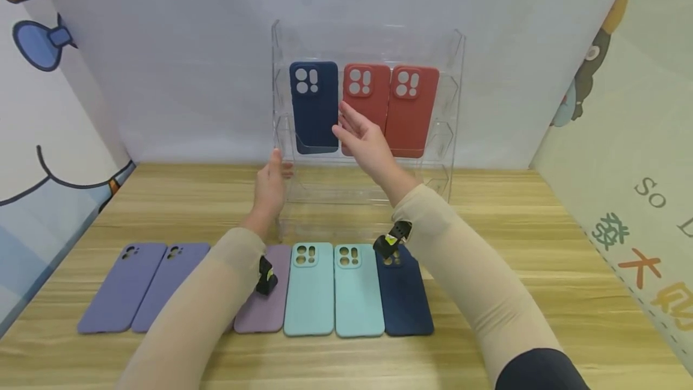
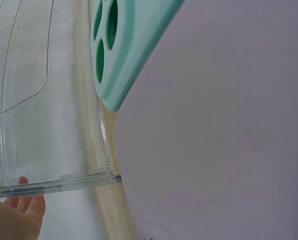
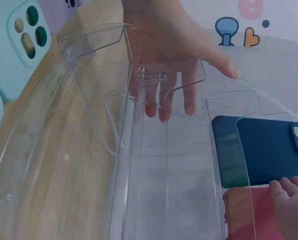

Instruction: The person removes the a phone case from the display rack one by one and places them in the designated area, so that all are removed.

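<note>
A clear acrylic display rack [image 1: 368, 197] stands upright with a navy phone case [image 1: 315, 113] and two red phone cases [image 1: 414, 116] on one tier. My left hand [image 1: 269, 188] holds the rack's left side panel, thumb and fingers on either side of it; the right wrist view shows this hand [image 3: 164, 45] through the plastic. My right hand [image 1: 368, 146] is raised before the nearer red case, its fairly straight fingertips at the navy case's right edge. This hand holds nothing and hides part of the red case.
On the wooden table [image 1: 503, 227] lies a row of phone cases: two periwinkle [image 1: 123, 287], one mauve [image 1: 265, 312], two mint [image 1: 308, 300] and another navy one [image 1: 408, 300]. My forearms pass over several of them. A white backdrop [image 1: 189, 95] hangs behind the rack.
</note>
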The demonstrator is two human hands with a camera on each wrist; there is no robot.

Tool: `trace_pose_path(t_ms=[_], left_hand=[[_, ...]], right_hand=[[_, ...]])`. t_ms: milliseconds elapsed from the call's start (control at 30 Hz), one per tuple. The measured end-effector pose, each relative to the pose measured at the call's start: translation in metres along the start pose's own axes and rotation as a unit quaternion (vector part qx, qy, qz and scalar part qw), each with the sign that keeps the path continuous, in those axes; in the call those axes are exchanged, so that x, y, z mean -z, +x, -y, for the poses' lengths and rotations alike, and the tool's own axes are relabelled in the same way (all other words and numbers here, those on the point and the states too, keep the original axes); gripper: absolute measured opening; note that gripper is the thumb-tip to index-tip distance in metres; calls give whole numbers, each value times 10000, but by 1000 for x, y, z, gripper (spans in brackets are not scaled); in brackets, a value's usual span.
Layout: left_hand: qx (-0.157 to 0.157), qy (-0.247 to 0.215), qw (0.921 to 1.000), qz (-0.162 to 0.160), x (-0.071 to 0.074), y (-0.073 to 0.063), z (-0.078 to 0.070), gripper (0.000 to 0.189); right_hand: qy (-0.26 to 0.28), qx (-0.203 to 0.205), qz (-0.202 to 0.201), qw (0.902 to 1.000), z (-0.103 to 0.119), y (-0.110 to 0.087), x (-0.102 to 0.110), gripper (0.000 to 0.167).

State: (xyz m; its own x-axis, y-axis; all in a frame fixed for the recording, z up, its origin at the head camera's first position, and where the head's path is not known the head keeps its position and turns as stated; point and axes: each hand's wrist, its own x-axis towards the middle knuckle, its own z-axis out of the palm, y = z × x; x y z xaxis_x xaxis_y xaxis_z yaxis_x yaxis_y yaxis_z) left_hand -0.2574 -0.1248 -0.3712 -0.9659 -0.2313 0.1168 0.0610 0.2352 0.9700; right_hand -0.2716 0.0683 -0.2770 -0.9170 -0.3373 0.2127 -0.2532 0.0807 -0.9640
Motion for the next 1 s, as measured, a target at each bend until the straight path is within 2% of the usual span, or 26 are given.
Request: trace_pose_path(t_ms=[200,400,633,767,867,1000], left_hand=[[-41,-43,10000,-19,2,0,0,73],[-32,-77,10000,-21,2,1,1,74],[-161,-35,9999,-23,0,2,3,73],[-226,12,9997,-15,-1,2,3,72],[-216,-29,9998,-39,-1,2,4,72],[-182,-98,9997,-95,-1,2,3,71]], right_hand=[[-783,261,-33,9966,-1,2,-10,59],[-862,528,-213,9947,0,5,-19,56],[-1250,498,-312,9904,2,6,-30,62],[-1779,364,-381,9826,4,7,-33,63],[-2082,387,-463,9762,5,8,-34,58],[-2061,519,-701,9746,5,10,-35,41]])
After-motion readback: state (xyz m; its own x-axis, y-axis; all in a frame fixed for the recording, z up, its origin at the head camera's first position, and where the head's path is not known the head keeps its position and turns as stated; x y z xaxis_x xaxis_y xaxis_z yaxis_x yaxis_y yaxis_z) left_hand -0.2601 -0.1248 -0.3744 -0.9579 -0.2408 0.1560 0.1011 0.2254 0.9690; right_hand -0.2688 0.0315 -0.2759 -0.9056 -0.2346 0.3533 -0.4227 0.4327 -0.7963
